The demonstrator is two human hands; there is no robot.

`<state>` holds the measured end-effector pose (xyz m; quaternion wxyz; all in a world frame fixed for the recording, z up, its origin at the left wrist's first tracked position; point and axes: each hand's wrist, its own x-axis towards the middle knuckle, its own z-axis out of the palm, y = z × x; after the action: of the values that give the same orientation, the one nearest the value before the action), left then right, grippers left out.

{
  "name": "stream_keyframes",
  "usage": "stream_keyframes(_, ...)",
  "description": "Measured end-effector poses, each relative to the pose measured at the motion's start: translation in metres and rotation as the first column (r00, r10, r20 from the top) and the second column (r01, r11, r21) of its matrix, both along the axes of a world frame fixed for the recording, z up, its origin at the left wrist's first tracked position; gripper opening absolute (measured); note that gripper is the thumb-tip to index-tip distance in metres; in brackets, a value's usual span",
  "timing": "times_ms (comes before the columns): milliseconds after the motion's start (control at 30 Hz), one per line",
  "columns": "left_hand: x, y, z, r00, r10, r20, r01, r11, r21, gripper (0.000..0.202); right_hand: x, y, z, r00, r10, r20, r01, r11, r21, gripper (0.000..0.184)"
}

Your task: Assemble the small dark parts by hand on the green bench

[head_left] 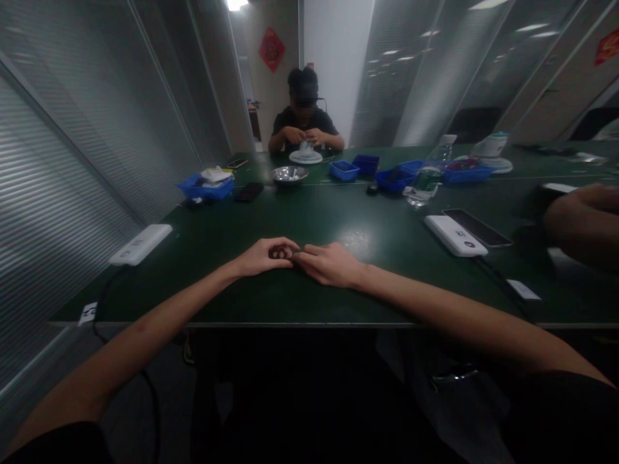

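Observation:
My left hand [264, 256] rests over the green table [232, 232] near its front edge, thumb and fingers curled into a ring. Touching its fingertips is my right hand [331, 263], with fingers pressed together in a pinch. Something small and dark may sit where the fingertips meet, but it is too small and shadowed to name. Dark gaps show between the curled fingers of the left hand.
White power banks [457, 236] with cables lie at both sides, a phone [476, 227] by the right one. Farther back are a metal bowl [290, 175], blue trays [344, 170] and a water bottle [426, 180]. A person [304, 122] handles a white fan opposite; another person's hand [585, 216] is at right.

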<state>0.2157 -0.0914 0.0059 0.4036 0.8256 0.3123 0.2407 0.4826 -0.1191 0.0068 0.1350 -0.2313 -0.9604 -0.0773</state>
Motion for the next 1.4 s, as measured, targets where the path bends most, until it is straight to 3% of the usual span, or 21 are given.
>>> stream_keyframes(200, 0.001, -0.002, 0.001, 0.999, -0.044, 0.002, 0.044, 0.996, -0.074, 0.046, -0.001, -0.001, 0.0, 1.0, 0.008, 0.0, -0.008, 1.0, -0.003, 0.036)
stream_keyframes(367, 0.002, -0.002, 0.002, 1.0, -0.009, -0.012, 0.008, 1.0, -0.028, 0.049, 0.0, -0.001, 0.0, 1.0, 0.006, -0.004, -0.006, 1.0, -0.001, 0.038)
stream_keyframes(533, 0.002, -0.002, 0.003, 0.997, -0.073, 0.004, 0.073, 0.99, -0.121, 0.048, 0.0, -0.001, 0.0, 1.0, 0.018, -0.011, -0.018, 1.0, -0.012, 0.039)
stream_keyframes(767, 0.004, -0.006, 0.002, 0.997, 0.02, -0.074, -0.006, 0.982, 0.187, 0.048, 0.0, 0.001, -0.003, 0.999, -0.009, -0.04, 0.007, 0.999, -0.054, 0.042)
stream_keyframes(1033, -0.006, 0.0, 0.003, 0.994, 0.012, -0.109, 0.016, 0.968, 0.251, 0.048, 0.001, 0.002, 0.001, 0.969, -0.24, -0.058, 0.226, 0.958, -0.177, 0.042)
stream_keyframes(1133, -0.013, 0.004, 0.002, 0.988, 0.031, -0.15, 0.017, 0.951, 0.309, 0.05, 0.001, 0.002, 0.003, 0.961, -0.27, -0.052, 0.256, 0.947, -0.196, 0.043)
stream_keyframes(1300, -0.021, 0.009, 0.004, 0.973, 0.029, -0.23, 0.074, 0.902, 0.425, 0.025, 0.003, 0.002, 0.007, 0.957, -0.288, -0.043, 0.272, 0.937, -0.217, 0.04)
stream_keyframes(1400, -0.02, 0.008, 0.004, 0.972, 0.037, -0.231, 0.072, 0.893, 0.444, 0.023, 0.006, 0.005, 0.008, 0.947, -0.32, -0.028, 0.306, 0.925, -0.225, 0.039)
